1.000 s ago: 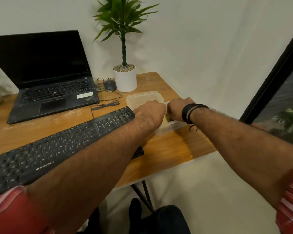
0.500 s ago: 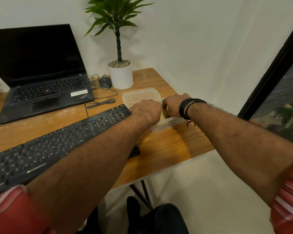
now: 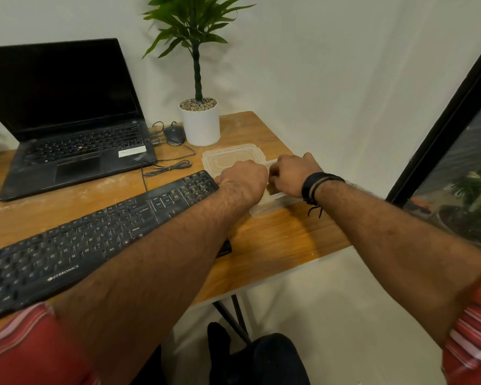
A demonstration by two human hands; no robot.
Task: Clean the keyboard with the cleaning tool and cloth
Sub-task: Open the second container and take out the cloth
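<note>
A black keyboard (image 3: 95, 240) lies slanted across the wooden table (image 3: 283, 237). Just past its right end stands a clear plastic container (image 3: 272, 205), mostly covered by both hands. My left hand (image 3: 243, 179) is curled over the container's left side and seems to hold it. My right hand (image 3: 292, 173), with a black wristband, is curled over the far right part. Its fingers are hidden, so I cannot tell what they hold. No cleaning tool or cloth shows.
The container's clear lid (image 3: 228, 159) lies flat just behind the hands. Behind it are a white plant pot (image 3: 200, 126), a black mouse (image 3: 175, 134) with a coiled cable (image 3: 167, 169), and an open laptop (image 3: 75, 151). The table edge and a dark window frame (image 3: 442, 129) are to the right.
Both hands stay over the container, and the right hand has crept a little further over its far side. The camera has shifted slightly.
</note>
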